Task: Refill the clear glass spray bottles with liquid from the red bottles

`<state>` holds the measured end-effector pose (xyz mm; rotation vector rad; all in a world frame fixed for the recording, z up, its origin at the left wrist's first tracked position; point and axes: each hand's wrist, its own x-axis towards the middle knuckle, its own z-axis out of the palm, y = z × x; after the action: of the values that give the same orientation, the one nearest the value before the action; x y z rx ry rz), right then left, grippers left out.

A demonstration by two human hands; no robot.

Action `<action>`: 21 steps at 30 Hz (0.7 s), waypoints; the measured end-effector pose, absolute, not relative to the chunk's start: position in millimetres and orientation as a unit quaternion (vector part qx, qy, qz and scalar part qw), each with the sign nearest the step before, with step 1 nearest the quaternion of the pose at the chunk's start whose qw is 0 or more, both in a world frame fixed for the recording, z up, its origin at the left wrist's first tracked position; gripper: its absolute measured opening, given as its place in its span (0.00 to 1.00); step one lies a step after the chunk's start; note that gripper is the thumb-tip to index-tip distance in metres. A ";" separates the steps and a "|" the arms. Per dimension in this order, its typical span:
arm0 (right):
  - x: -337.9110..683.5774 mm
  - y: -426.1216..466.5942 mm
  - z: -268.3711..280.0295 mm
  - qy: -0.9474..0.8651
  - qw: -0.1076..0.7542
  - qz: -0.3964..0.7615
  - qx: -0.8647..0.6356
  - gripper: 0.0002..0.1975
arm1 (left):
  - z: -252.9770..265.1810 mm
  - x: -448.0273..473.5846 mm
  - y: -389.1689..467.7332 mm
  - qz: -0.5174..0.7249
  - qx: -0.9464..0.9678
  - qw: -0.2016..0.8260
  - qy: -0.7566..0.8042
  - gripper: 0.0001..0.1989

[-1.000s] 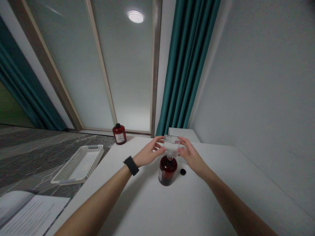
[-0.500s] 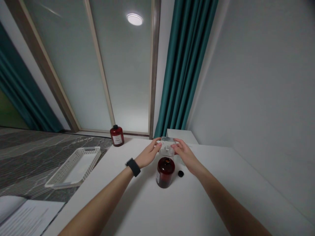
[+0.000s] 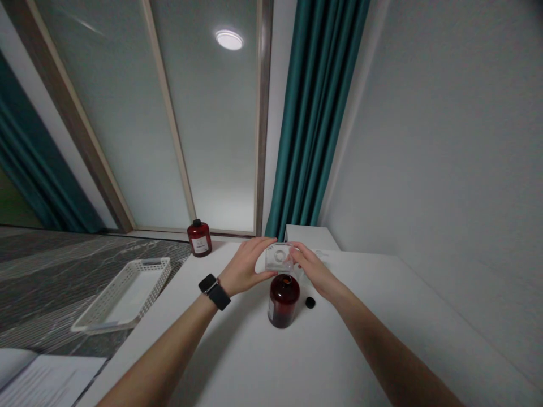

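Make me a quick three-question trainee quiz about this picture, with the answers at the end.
1. Multiple choice: What does the left hand hold?
A) an open book
B) a clear container
C) a white basket
2. True or false: The nearer brown bottle has a cap on its mouth.
3. Fill in: As pictured, the black cap lies to the ____ of that bottle.

Key:
1. B
2. False; its mouth is open.
3. right

Dim overall, with a round light (image 3: 229,39) glaring at upper centre, soft shadow lower centre on the tabletop (image 3: 322,356), edges stretched.
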<state>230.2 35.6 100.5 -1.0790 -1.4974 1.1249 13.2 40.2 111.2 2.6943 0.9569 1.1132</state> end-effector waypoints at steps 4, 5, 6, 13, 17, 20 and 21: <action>237.6 26.0 96.9 -0.629 0.464 0.430 -0.451 0.22 | 105.8 3.5 35.7 0.387 0.850 0.038 0.355 0.36; 240.8 22.8 93.7 -0.636 0.464 0.418 -0.454 0.22 | 103.5 -0.1 34.9 0.398 0.839 0.047 0.368 0.36; 244.3 19.3 89.3 -0.640 0.468 0.403 -0.456 0.21 | 100.5 -4.0 34.4 0.409 0.827 0.059 0.380 0.36; 269.9 -2.1 40.9 -0.676 0.503 0.270 -0.466 0.15 | 55.0 -29.6 35.3 0.443 0.758 0.161 0.451 0.30; 283.1 -4.3 26.1 -0.738 0.453 0.197 -0.460 0.15 | 26.4 -36.0 32.6 0.446 0.726 0.222 0.474 0.29; 292.1 -3.3 23.1 -0.756 0.415 0.178 -0.474 0.15 | 16.3 -38.9 28.0 0.434 0.716 0.255 0.484 0.29; 294.5 -3.2 22.1 -0.760 0.400 0.174 -0.483 0.15 | 14.9 -39.8 26.6 0.428 0.717 0.262 0.484 0.29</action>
<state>294.5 -3.2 22.1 -1.2214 -1.9220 0.4392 -39.8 26.6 14.9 1.9415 1.3090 1.1584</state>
